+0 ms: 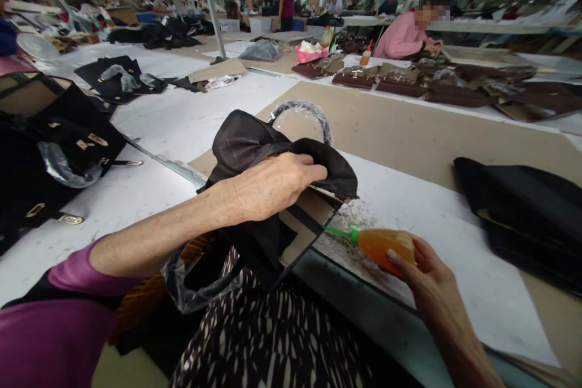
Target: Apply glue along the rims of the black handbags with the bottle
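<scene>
A dark brown handbag point(254, 145), lining turned out, sits at the near table edge point(364, 303) over the worker's lap. Its fabric is bunched under the clenched left hand point(268, 185), while the right hand point(427, 282) grasps an orange glue bottle point(384, 245), the green nozzle point(339, 231) just short of the exposed cardboard panel point(313, 206). Gluing that panel's rim appears to be the step in hand, and the next move calls for a steady bead with the lining held clear. Open room lies on the glue-flecked white sheet point(431, 206) beyond the nozzle, with another black bag point(522, 212) well to the right and stacked black bags point(54, 145) to the left.
</scene>
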{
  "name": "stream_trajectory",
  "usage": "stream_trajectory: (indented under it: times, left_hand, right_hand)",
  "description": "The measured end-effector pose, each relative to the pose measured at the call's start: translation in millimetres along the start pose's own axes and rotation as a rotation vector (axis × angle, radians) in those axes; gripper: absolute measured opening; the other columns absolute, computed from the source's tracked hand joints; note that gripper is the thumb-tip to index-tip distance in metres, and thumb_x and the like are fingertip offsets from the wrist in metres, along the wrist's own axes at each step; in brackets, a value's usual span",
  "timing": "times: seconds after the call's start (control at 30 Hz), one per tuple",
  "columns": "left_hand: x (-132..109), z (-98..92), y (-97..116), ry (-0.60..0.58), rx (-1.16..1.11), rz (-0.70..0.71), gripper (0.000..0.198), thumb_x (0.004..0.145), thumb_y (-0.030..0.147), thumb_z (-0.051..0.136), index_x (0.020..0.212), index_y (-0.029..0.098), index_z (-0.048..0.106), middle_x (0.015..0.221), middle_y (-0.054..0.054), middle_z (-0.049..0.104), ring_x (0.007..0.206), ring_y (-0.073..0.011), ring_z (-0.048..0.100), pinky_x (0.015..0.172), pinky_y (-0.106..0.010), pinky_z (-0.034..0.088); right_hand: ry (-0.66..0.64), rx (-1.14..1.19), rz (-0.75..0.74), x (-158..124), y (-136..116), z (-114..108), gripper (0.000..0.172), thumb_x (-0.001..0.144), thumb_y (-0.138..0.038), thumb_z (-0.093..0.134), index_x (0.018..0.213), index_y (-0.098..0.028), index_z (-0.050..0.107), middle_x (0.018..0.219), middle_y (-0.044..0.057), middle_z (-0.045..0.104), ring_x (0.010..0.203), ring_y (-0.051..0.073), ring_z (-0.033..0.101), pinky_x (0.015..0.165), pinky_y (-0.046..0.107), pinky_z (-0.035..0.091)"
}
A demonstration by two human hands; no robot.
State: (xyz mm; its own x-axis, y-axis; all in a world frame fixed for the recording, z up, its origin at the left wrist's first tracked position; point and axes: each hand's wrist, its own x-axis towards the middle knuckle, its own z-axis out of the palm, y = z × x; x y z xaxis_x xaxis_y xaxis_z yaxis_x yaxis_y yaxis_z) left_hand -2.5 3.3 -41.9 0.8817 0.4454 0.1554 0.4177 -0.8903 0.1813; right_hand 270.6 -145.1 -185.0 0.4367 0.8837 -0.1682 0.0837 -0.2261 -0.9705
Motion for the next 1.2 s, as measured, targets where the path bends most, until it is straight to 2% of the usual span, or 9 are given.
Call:
stream_trajectory:
  times: [0.3, 0.57, 0.7, 0.87, 1.07, 1.2]
  left_hand:
    - [-2.2, 0.6, 4.2, -0.028, 0.002, -0.029, 0.027, 0.078, -0.001, 0.037, 0.092, 0.014, 0.054, 0.088, -0.006, 0.057, 0.073, -0.0154, 0.056, 0.061, -0.026, 0.043]
    - [-4.7, 3.7, 2.1, -0.018, -0.008, -0.011, 0.024, 0.081, 0.002, 0.036, 0.092, 0.014, 0.054, 0.088, -0.006, 0.056, 0.073, -0.0155, 0.056, 0.062, -0.026, 0.043]
    - [-4.6, 4.4, 1.6, -0.018, -0.009, -0.017, 0.023, 0.083, 0.003, 0.037, 0.092, 0.014, 0.054, 0.088, -0.006, 0.056, 0.073, -0.0156, 0.055, 0.06, -0.026, 0.042]
    - [-4.8, 4.7, 1.8, -0.008, -0.001, -0.012, 0.022, 0.083, 0.002, 0.037, 0.092, 0.014, 0.054, 0.086, -0.005, 0.055, 0.071, -0.0146, 0.054, 0.059, -0.026, 0.04]
    - [-3.9, 5.5, 1.6, 0.005, -0.003, -0.012, 0.021, 0.083, 0.002, 0.038, 0.089, 0.015, 0.054, 0.083, -0.004, 0.054, 0.068, -0.0134, 0.053, 0.058, -0.026, 0.039]
    - [-3.1, 6.8, 1.2, 0.008, -0.025, -0.018, 0.021, 0.083, 0.002, 0.038, 0.087, 0.015, 0.054, 0.083, -0.005, 0.055, 0.068, -0.0143, 0.054, 0.058, -0.027, 0.04]
  right_hand:
    - [-0.033, 0.001, 0.011, -6.1, -2.5, 4.9, 0.06, 0.066, -0.05, 0.082, 0.113, -0.019, 0.061, 0.107, 0.007, 0.067, 0.099, 0.029, 0.063, 0.079, 0.03, 0.057]
    - [-0.023, 0.051, 0.116, -10.2, -2.0, 3.9, 0.058, 0.065, -0.05, 0.082, 0.113, -0.022, 0.063, 0.109, 0.006, 0.068, 0.103, 0.029, 0.062, 0.083, 0.029, 0.055]
    - [-0.053, 0.06, 0.128, -12.6, -1.3, 4.5, 0.06, 0.064, -0.051, 0.082, 0.112, -0.02, 0.063, 0.111, 0.009, 0.067, 0.101, 0.031, 0.063, 0.08, 0.032, 0.056]
    - [-0.092, 0.048, 0.101, -15.4, 3.7, 2.8, 0.058, 0.067, -0.05, 0.08, 0.114, -0.02, 0.062, 0.114, 0.009, 0.065, 0.105, 0.032, 0.061, 0.087, 0.035, 0.053]
    - [-0.098, 0.119, 0.15, -25.7, -0.6, 4.5, 0.06, 0.059, -0.047, 0.085, 0.109, -0.021, 0.066, 0.108, 0.011, 0.067, 0.097, 0.033, 0.063, 0.07, 0.028, 0.057]
    - [-0.112, 0.128, 0.152, -34.9, -6.2, 7.5, 0.058, 0.057, -0.046, 0.087, 0.108, -0.024, 0.068, 0.106, 0.01, 0.067, 0.094, 0.033, 0.064, 0.065, 0.029, 0.058]
